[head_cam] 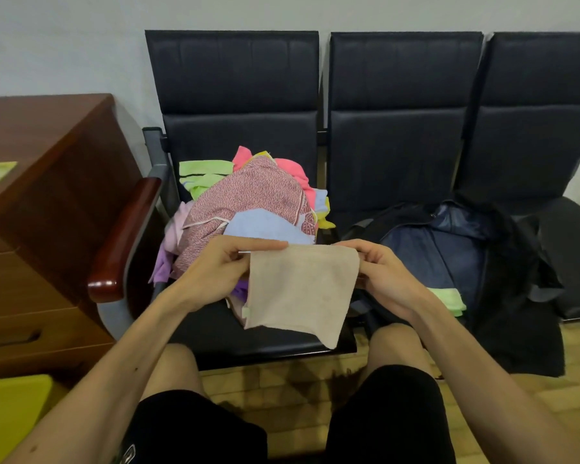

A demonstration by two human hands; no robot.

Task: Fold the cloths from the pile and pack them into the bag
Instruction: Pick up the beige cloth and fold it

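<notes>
Beige cloth [298, 289] hangs between both hands: left hand [215, 266] pinches its top-left corner, right hand [385, 272] pinches its top-right; pile [248, 199] behind, bag [449, 249] right.

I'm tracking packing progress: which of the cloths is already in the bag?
The light green cloth, lying folded inside the open dark bag; the others sit piled on the left seat or in the hands.

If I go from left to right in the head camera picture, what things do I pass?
Wooden desk → pile of cloths → left hand → beige cloth → right hand → open dark bag.
</notes>
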